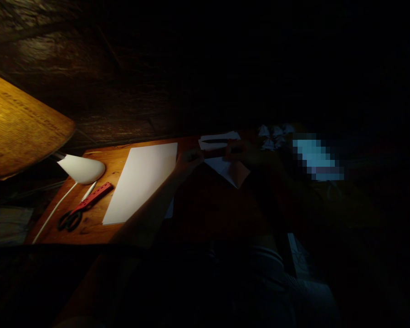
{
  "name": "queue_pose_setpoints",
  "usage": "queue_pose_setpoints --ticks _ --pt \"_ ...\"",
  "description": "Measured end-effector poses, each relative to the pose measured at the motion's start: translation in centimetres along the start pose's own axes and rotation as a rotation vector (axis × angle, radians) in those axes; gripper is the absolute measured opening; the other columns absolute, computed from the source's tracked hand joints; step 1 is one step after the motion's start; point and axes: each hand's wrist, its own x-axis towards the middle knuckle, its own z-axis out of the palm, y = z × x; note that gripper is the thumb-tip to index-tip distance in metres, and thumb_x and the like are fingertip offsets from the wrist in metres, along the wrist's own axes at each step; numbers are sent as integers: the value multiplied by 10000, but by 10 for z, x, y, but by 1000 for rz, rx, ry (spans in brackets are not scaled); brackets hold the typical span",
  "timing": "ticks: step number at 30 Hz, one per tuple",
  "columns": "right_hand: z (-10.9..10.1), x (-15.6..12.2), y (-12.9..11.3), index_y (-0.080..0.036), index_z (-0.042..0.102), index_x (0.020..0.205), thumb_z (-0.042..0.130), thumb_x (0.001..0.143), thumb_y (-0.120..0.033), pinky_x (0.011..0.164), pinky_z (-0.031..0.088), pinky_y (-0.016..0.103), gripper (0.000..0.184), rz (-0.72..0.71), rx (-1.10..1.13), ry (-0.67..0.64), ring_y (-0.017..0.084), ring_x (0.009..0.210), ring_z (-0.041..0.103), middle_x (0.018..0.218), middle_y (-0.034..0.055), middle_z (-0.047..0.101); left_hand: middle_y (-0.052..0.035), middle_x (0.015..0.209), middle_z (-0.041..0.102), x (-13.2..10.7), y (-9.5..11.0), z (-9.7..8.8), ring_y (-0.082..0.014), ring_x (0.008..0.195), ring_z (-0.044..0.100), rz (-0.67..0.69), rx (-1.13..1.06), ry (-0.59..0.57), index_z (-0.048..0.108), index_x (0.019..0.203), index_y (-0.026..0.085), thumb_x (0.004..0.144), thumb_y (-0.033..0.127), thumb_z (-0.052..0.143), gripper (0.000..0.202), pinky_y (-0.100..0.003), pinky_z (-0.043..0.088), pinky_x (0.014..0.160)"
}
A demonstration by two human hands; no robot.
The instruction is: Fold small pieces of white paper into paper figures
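In the dim middle of the table, a partly folded white sheet of paper [229, 172] lies with one corner pointing toward me. My left hand [188, 161] is closed at its left end, fingers curled together. At its upper right edge, my right hand [242, 151] grips the paper, though the fingers are dark and hard to make out. Just beyond both hands are more white sheets [208, 145] with a dark, narrow object [214, 140] on them. A large stack of white paper [143, 182] lies beside my left forearm.
A lamp with a yellow shade [20, 127] and white base [82, 169] stands at the left. Near it lie black-handled scissors [70, 220], a red ruler-like strip [94, 197] and a white pen-like object [88, 192]. Several small folded paper pieces [275, 134] and a blurred bright screen [316, 157] are at right.
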Motion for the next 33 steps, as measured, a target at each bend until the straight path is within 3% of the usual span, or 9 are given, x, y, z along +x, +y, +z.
queue_pose_setpoints --ticks 7,11,14,17,19,22,28,33 --pt "-2 3 4 -207 668 616 838 648 -385 693 428 311 247 -3 -4 7 147 688 526 657 -10 608 13 676 597 -2 8 -3 -137 670 530 -66 -49 -5 644 669 192 697 326 768 184 -283 419 656" --pt "-1 3 7 -201 677 628 827 646 -392 704 442 318 243 26 19 30 154 701 547 679 4 629 17 628 566 -2 7 0 -133 630 509 -91 -139 109 599 620 200 690 332 776 232 -278 425 622" --pt "2 2 6 -195 702 676 812 674 -383 787 479 335 218 24 20 91 172 771 591 739 21 664 -2 678 614 -2 6 2 -145 674 568 -57 -198 162 622 669 200 758 389 757 249 -292 481 676" --pt "8 4 5 -201 687 710 804 710 -395 836 489 342 226 25 29 143 178 813 606 784 24 675 -57 900 752 -3 6 3 -202 869 699 -50 -293 104 731 888 189 795 462 773 292 -341 561 831" --pt "14 4 4 -206 667 715 812 720 -429 821 488 339 267 22 51 142 178 805 597 788 21 667 -96 1101 794 -4 7 3 -262 1053 731 -62 -307 16 755 1089 191 756 452 830 430 -389 576 935" --pt "24 3 3 -207 678 786 839 731 -468 805 490 334 312 16 72 87 188 833 603 836 28 687 -115 1176 803 -6 7 1 -304 1131 735 -93 -282 -99 739 1236 190 703 395 888 590 -423 576 978" --pt "30 1 5 -206 684 843 821 757 -476 860 496 346 315 -2 121 88 200 900 630 913 33 705 -95 1122 816 -6 11 -2 -290 1073 753 -120 -380 -108 750 1228 191 722 387 853 552 -428 562 1002" --pt "30 4 4 -197 693 840 819 750 -469 903 495 358 313 -46 100 75 199 918 631 902 34 698 -95 1071 801 -6 13 -4 -277 1009 738 -99 -329 -97 761 1096 188 699 438 872 482 -399 568 936"
